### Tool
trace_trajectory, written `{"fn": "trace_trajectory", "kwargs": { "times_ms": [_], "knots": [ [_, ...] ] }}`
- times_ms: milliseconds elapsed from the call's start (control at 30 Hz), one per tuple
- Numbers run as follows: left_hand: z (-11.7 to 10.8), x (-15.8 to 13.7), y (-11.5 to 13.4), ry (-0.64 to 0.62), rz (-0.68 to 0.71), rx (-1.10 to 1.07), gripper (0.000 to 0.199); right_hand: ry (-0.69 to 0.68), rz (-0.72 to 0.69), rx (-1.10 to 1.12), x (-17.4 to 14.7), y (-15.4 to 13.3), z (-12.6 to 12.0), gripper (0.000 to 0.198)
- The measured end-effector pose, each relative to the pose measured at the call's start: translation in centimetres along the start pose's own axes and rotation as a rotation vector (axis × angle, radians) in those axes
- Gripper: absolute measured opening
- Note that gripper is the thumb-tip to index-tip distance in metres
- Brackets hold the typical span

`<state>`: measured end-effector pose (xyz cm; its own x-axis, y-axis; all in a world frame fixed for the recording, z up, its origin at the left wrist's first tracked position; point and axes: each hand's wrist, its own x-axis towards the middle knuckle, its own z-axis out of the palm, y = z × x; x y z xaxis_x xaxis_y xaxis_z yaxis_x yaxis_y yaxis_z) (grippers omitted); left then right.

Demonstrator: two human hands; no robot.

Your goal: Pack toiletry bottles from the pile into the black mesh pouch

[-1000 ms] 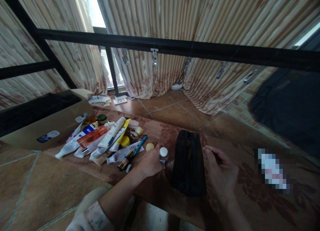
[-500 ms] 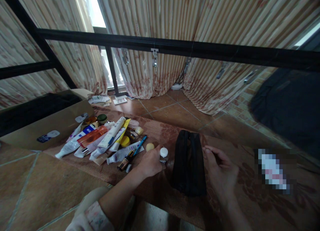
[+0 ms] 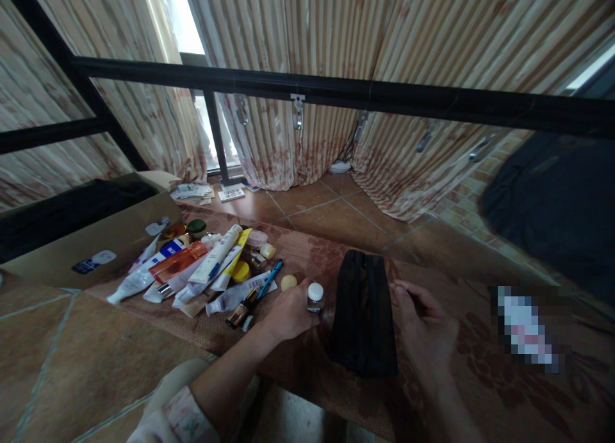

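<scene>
My left hand [image 3: 291, 312] is closed round a small clear jar with a white cap [image 3: 315, 294], just left of a black mesh zip pouch [image 3: 358, 334]. The pouch lies lengthwise on the cloth, with a brownish gap showing along its top. At its right edge the thumb and forefinger of my right hand [image 3: 427, 321] pinch the side. A round cream-coloured lid [image 3: 289, 282] sits behind my left fingers. Left of that hand are a blue toothbrush-like stick [image 3: 270, 278] and a dark bottle with a gold band [image 3: 241, 310].
A heap of tubes and bottles, with a white tube [image 3: 216, 254] on top, covers the cloth's left part. Behind it stands a cardboard box [image 3: 125, 238] with dark cloth inside. A blurred-out object [image 3: 526, 328] lies at right. A black rail [image 3: 327, 88] crosses before the curtains.
</scene>
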<state>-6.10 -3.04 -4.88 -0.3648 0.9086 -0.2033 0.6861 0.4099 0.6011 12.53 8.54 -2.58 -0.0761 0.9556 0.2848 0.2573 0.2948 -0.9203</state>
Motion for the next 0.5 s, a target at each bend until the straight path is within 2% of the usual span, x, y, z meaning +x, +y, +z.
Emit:
{"fn": "trace_trajectory", "kwargs": {
  "times_ms": [500],
  "knots": [
    [0.55,0.23,-0.1,0.061,-0.018,-0.043,0.035,-0.011,0.011,0.01,0.0,0.76,-0.1,0.023]
  ]
}}
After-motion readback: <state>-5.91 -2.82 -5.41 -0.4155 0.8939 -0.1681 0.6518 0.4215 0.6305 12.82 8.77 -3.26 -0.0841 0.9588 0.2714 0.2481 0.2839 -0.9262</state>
